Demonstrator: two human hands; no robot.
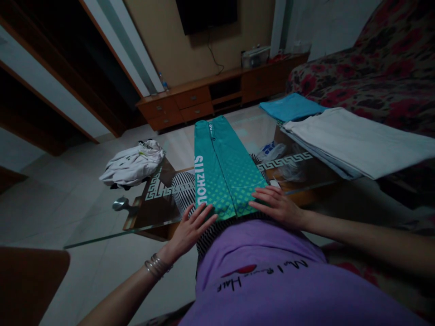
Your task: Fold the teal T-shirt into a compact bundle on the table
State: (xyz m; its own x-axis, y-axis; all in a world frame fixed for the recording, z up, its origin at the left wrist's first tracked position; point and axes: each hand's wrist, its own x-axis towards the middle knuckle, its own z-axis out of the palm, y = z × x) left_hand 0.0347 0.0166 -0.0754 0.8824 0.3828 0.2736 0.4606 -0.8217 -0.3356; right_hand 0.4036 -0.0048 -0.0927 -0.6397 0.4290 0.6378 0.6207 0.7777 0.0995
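Purple shirt [261, 271] nearest, teal garment [231, 167] reaches under left hand [190, 232] and right hand [281, 206].

The garment [217, 167] is teal, turning brighter green at its near end under a dotted pattern, with white lettering along one side, while black and white stripes cover the cloth [183, 188] beneath it. A pale Greek-key border runs along the glass surface [152, 192]. The shirt [261, 251] is purple with black script, the sofa [343, 97] red-flowered, and the cabinet [195, 100] orange-brown.
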